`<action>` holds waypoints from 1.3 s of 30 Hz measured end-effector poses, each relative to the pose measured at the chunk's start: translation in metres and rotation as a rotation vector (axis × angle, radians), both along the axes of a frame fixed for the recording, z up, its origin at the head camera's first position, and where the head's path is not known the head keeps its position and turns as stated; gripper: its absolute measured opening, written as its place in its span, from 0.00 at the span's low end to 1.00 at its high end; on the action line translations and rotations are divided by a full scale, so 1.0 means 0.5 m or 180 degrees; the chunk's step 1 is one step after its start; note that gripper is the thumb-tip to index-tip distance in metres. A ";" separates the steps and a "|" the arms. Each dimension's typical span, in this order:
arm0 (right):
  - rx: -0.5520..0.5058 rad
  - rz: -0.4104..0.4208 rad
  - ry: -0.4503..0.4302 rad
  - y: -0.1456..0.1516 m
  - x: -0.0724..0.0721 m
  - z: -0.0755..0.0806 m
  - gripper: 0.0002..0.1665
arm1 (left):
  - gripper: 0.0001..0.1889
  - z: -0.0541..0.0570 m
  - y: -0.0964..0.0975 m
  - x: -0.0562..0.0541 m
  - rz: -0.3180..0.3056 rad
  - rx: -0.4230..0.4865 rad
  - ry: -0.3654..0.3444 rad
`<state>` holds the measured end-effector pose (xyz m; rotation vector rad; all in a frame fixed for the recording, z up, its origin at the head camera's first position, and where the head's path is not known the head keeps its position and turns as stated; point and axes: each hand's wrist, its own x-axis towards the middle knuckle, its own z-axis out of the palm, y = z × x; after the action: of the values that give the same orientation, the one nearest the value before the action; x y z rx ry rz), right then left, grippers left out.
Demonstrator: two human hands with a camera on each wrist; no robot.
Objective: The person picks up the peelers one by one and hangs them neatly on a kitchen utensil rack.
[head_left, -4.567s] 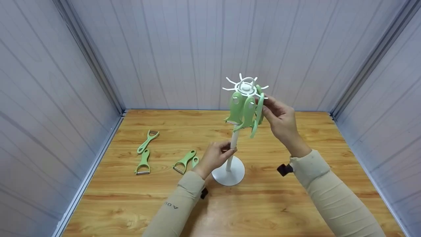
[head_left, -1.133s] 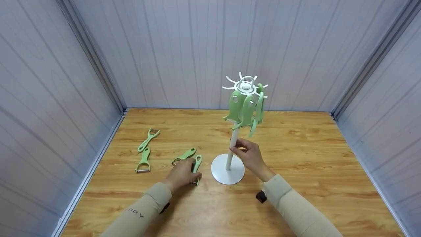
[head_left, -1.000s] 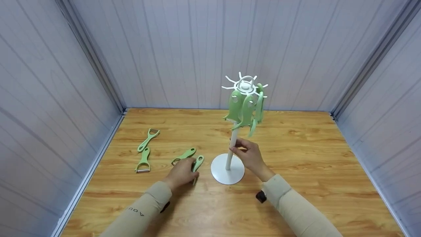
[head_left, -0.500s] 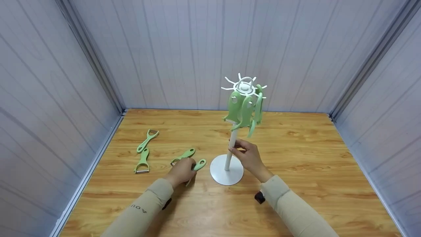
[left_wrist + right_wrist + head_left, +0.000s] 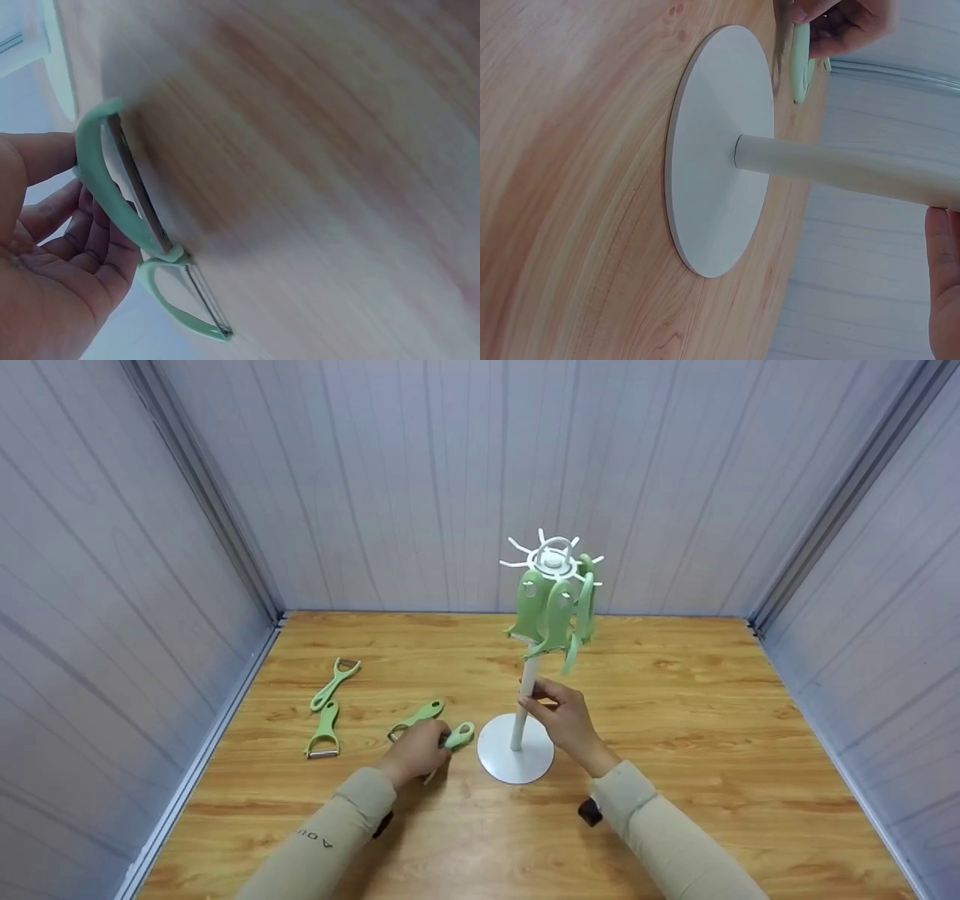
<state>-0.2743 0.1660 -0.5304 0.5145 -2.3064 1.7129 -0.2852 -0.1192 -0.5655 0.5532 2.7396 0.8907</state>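
Note:
My left hand (image 5: 414, 751) pinches a green peeler (image 5: 459, 735) by its head, just left of the stand; the holed handle end points right. In the left wrist view the thumb and fingers grip this peeler (image 5: 112, 195), blade facing the table. A second peeler (image 5: 427, 711) lies partly hidden behind that hand. My right hand (image 5: 566, 720) holds the pole of the white stand (image 5: 517, 727) between thumb and fingers. Several green peelers (image 5: 555, 615) hang from the stand's hooks at front and right; the hooks at left and back are bare.
Two more green peelers, one upper (image 5: 335, 684) and one lower (image 5: 324, 731), lie on the wooden table (image 5: 712, 735) at the left. Pale panel walls (image 5: 465, 480) enclose the table at the back and both sides.
My right hand has come down from the hanging peelers to the pole. My left hand has left the pole and taken hold of a peeler, turning its handle to the right.

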 end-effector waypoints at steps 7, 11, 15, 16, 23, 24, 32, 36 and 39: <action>0.0053 0.0008 0.0053 0.005 -0.002 -0.002 0.13 | 0.08 0.024 0.007 0.002 0.0080 0.0233 -0.0083; 0.0009 -0.0020 0.0026 0.005 0.000 -0.001 0.13 | 0.12 0.041 0.009 0.000 0.0140 0.0341 -0.0152; -0.0048 -0.0047 -0.0088 0.003 -0.001 -0.002 0.15 | 0.13 0.058 0.007 0.000 0.0211 0.0469 -0.0182; -0.0060 -0.0043 -0.0111 0.003 -0.001 -0.002 0.15 | 0.14 0.063 0.006 0.000 0.0222 0.0492 -0.0164; -0.0046 -0.0018 -0.0155 0.003 -0.002 -0.001 0.14 | 0.15 0.108 0.001 -0.009 0.0373 0.0590 0.0066; -0.0040 -0.0022 -0.0162 0.003 -0.002 -0.002 0.14 | 0.15 0.116 0.001 -0.012 0.0394 0.0596 0.0116; -0.0034 -0.0047 -0.0140 0.001 -0.003 -0.006 0.15 | 0.17 0.172 -0.003 -0.019 0.0377 0.0763 0.0494; -0.0081 -0.0030 -0.0131 0.000 -0.005 -0.010 0.14 | 0.16 0.207 0.001 -0.019 0.0359 0.0940 0.0692; -0.0087 -0.0041 -0.0125 -0.002 -0.005 -0.013 0.14 | 0.15 0.231 0.007 -0.020 0.0340 0.1016 0.0846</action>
<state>-0.2771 0.1653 -0.5368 0.4639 -2.3043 1.7615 -0.2951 -0.1158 -0.4501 0.6248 2.8996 1.3885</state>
